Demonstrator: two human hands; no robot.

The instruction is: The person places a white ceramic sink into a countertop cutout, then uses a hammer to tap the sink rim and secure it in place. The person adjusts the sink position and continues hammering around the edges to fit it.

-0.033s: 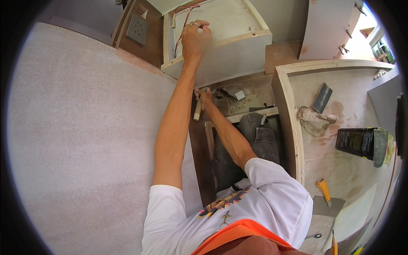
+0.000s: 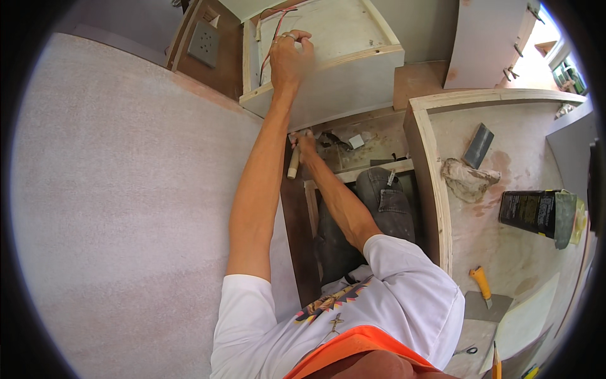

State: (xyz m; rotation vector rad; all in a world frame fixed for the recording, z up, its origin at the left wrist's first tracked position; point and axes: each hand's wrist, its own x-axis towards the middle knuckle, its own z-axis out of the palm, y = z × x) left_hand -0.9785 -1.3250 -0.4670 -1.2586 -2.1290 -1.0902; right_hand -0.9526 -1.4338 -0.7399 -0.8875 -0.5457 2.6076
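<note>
My left hand (image 2: 290,58) reaches far forward over the front edge of an open box-shaped cabinet (image 2: 353,93). Its fingers are curled in, with a ring on one, and whatever they may hold is hidden. Red and black wires (image 2: 266,60) run inside the cabinet beside this hand. Lower down, below the cabinet front, my right hand (image 2: 307,145) is closed around a tool with a pale wooden handle (image 2: 293,164). The handle points back toward me; the tool's working end cannot be made out. A brown board edge (image 2: 297,218) runs under the handle.
A large pale panel (image 2: 132,208) fills the left side. On the framed surface at right lie a dark block (image 2: 478,145), a crumpled rag (image 2: 466,179), a black can (image 2: 529,212), a yellow-handled cutter (image 2: 481,283) and a pencil (image 2: 497,362). Debris (image 2: 341,141) lies past my knees.
</note>
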